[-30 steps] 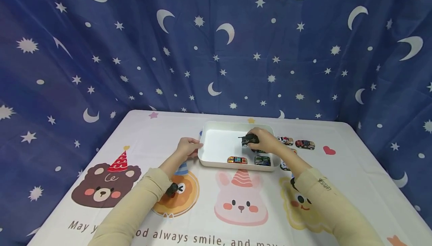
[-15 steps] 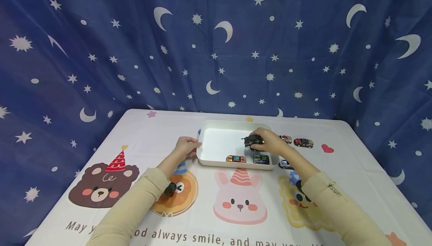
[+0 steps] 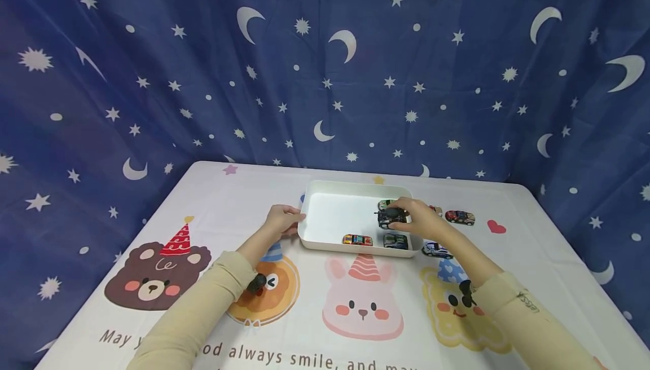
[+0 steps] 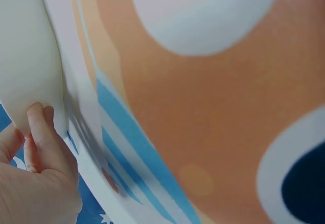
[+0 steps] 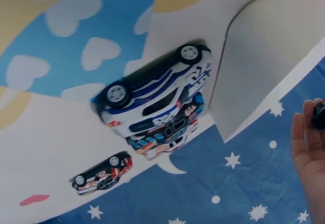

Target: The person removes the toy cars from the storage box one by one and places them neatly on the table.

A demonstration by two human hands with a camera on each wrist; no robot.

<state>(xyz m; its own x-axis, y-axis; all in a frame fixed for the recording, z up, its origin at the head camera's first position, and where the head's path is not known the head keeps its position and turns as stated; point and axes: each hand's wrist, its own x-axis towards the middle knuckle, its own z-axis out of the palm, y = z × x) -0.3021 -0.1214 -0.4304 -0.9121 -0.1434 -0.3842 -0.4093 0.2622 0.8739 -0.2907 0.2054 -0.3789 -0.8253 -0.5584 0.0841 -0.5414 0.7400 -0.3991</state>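
My left hand (image 3: 282, 220) pinches the left rim of a white tray (image 3: 325, 246); in the left wrist view, fingers and thumb of the left hand (image 4: 48, 168) grip the tray wall (image 4: 30, 46). Over the tray's right side, my right hand (image 3: 418, 217) holds a black toy car (image 3: 390, 218) between thumb and fingers. Whether it touches the tray floor I cannot tell. Behind it shows part of a green toy car (image 3: 385, 204). A dark green toy car (image 3: 395, 241) and an orange-red one (image 3: 358, 239) lie along the tray's near side.
Right of the tray stand a white-and-blue toy car (image 5: 157, 97), a red-and-black one (image 3: 460, 217) and others partly hidden by the right arm. A printed cloth (image 3: 284, 347) covers the table. A blue curtain (image 3: 325, 76) hangs behind.
My right hand has moved rightward within the tray with the black toy car, uncovering part of the green car behind it. The left hand keeps its hold on the rim.
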